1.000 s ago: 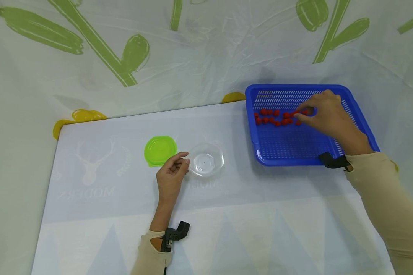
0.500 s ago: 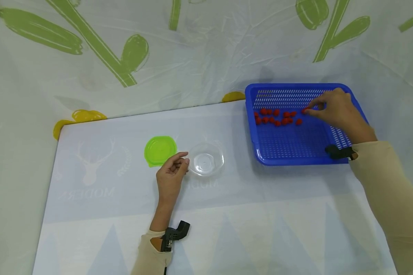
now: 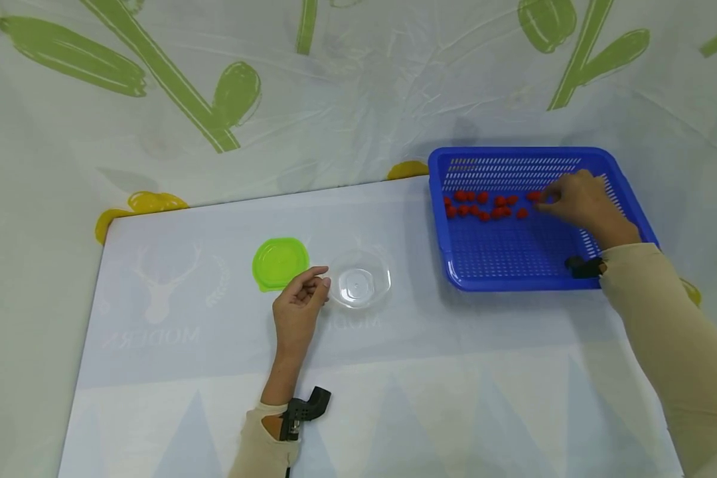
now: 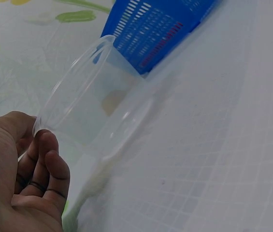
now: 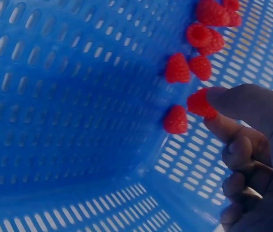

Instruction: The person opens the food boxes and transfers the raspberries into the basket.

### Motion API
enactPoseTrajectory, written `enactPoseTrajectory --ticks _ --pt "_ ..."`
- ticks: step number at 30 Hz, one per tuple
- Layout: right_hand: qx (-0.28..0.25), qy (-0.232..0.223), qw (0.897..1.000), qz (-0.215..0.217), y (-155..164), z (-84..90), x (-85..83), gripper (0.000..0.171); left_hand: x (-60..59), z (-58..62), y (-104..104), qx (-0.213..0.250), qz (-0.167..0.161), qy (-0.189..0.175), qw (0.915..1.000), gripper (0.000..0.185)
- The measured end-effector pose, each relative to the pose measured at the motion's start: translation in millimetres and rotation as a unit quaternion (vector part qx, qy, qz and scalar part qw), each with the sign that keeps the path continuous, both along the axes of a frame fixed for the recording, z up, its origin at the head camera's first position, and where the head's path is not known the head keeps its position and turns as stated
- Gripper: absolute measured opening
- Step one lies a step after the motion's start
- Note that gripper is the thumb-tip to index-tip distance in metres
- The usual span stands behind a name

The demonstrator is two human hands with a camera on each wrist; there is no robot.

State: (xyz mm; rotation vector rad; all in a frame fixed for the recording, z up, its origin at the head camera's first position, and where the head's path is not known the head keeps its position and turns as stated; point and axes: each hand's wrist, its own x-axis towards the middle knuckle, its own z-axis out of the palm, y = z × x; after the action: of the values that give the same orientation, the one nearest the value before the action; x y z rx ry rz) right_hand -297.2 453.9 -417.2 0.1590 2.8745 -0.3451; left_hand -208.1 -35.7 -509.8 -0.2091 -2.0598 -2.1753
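A blue slotted basket (image 3: 514, 154) at the right holds several red raspberries (image 3: 484, 206) in a loose row. My right hand (image 3: 544, 202) reaches into it. In the right wrist view its fingertips (image 5: 223, 99) pinch one raspberry (image 5: 196, 103) just above the basket floor (image 5: 54, 96), and the other fingers curl below. A clear, empty plastic bowl (image 3: 360, 287) stands mid-table. My left hand (image 3: 321, 277) pinches its left rim. Close up, the left hand (image 4: 30, 133) has thumb and fingers closing on the bowl (image 4: 93, 106).
A green lid (image 3: 279, 263) lies flat just left of the bowl. The table carries a pale printed mat (image 3: 394, 398), with a leaf-patterned sheet (image 3: 215, 99) behind. Yellow pieces (image 3: 149, 201) peek out at the mat's far edge.
My right hand has shifted a little right and down inside the basket, with a raspberry at its fingertips. The left hand and bowl have not moved.
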Motion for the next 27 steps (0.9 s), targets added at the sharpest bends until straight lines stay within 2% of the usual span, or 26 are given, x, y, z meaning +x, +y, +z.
enactPoseTrajectory --ticks 5,7,12,16,19,24,25,27 --pt "0.027 -0.015 0.999 0.021 0 -6.1 -0.2 0.042 -2.1 -18.4 -4 0.001 0.005 0.004 1.0 0.024" --pt "0.028 -0.016 0.999 0.023 0 -7.1 -0.2 0.039 -1.4 -18.1 -5 0.0 0.006 0.001 1.0 0.024" --pt "0.023 -0.036 0.999 0.023 2 -12.4 1.1 0.03 5.1 -0.1 -4 -0.005 0.002 -0.002 1.0 0.023" --pt "0.027 -0.041 0.998 0.034 0 -11.3 -0.8 0.034 6.3 0.6 -4 -0.021 0.013 0.022 0.9995 0.023" --pt "0.017 -0.019 0.999 0.031 -7 -0.9 -2.7 0.04 3.8 -0.8 -6 -0.026 0.027 0.025 0.999 0.022" --pt "-0.032 0.024 0.998 0.044 -37 26.7 5.7 0.048 0.7 -9.1 -22 -0.005 0.034 -0.005 0.9994 0.022" --pt "-0.037 0.03 0.998 0.047 -46 33.2 11.0 0.051 0.3 -9.6 -27 -0.013 0.033 -0.001 0.9994 0.022" --pt "-0.053 0.054 0.996 0.052 -71 45.9 25.3 0.052 -1.2 -7.2 -37 -0.067 0.041 0.02 0.9967 0.022"
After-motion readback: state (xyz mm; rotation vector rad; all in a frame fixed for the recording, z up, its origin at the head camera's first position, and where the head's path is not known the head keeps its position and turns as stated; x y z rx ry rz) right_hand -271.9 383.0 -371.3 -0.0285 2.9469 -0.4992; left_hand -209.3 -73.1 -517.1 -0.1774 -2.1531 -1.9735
